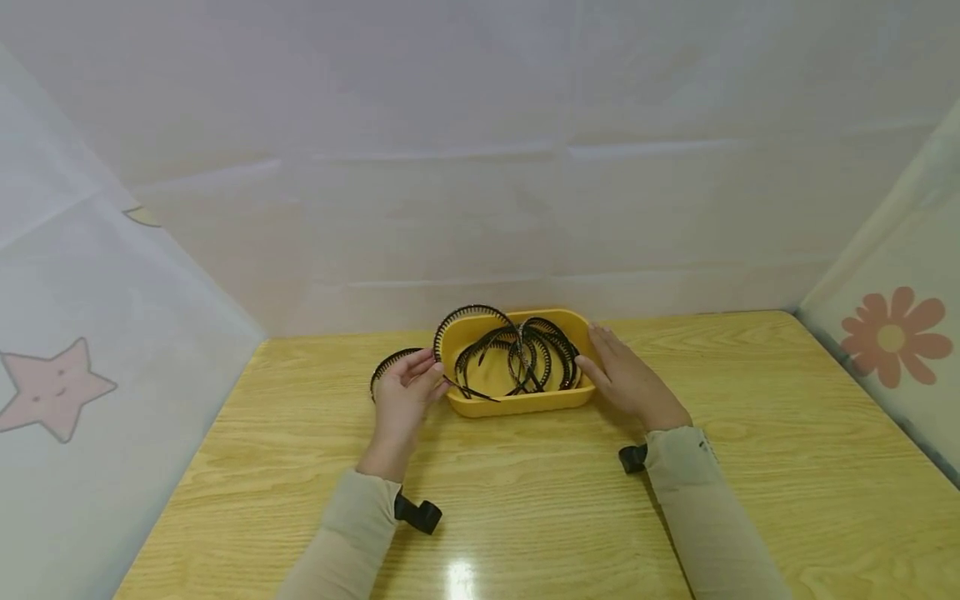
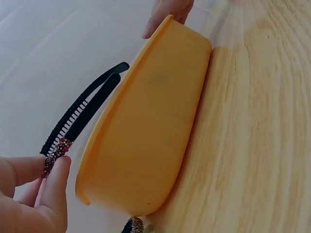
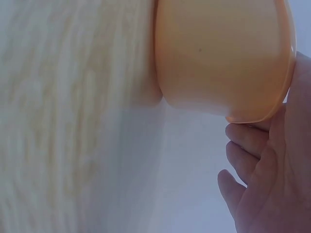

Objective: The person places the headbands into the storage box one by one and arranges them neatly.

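A black toothed headband (image 2: pixel 92 108) with a glittery beaded band is pinched between the thumb and fingers of my left hand (image 1: pixel 405 393). It stands over the left end of a yellow plastic basket (image 1: pixel 525 406), one tip crossing the front rim. Several more black headbands (image 1: pixel 551 358) lie tangled inside the basket. On its right end, my right hand (image 1: pixel 633 385) holds the rim, thumb over the edge and fingers along the outside. Another headband (image 1: pixel 388 363) lies on the table left of the basket, partly hidden behind my left hand.
The basket stands near the back of a wood-grain table (image 1: pixel 525 500). Pale cloth sheeting (image 1: pixel 480 208) hangs close behind it and along both sides. Each wrist carries a small black mount (image 1: pixel 420 515).
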`<state>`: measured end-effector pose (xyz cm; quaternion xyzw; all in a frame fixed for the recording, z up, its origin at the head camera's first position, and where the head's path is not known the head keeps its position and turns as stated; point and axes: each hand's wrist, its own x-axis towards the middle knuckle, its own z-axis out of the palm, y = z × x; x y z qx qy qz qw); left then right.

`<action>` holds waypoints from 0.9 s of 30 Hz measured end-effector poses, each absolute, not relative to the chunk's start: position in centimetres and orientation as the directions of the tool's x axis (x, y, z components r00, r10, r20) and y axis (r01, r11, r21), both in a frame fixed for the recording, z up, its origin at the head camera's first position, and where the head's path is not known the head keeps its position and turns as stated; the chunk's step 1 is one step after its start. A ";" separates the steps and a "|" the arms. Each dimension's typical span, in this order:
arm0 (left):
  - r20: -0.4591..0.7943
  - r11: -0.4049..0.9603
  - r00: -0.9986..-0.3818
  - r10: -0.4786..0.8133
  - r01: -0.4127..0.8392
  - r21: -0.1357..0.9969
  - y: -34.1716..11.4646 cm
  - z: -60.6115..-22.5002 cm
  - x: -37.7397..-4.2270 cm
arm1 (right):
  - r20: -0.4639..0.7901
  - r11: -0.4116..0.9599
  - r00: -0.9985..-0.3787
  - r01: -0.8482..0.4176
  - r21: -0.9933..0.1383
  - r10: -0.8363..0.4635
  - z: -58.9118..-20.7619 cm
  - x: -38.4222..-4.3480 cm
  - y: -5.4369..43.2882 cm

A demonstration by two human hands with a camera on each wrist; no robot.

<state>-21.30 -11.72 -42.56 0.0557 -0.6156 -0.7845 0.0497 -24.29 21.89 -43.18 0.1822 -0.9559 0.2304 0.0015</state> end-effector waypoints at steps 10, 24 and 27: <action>-0.010 -0.137 -0.992 -0.122 0.007 0.990 -10.4 -41.5 -22.2 | 0.088 0.831 -0.936 -0.345 -0.437 -0.342 -43.7 -24.5 22.1; 0.273 0.441 -0.949 -0.156 0.180 0.879 -10.3 -42.1 -23.3 | 0.109 0.823 -0.933 -0.356 -0.442 -0.344 -43.8 -24.6 22.1; 0.334 0.517 -0.931 -0.149 0.214 0.829 -10.3 -42.2 -23.3 | 0.106 0.824 -0.934 -0.352 -0.445 -0.342 -43.7 -24.6 22.0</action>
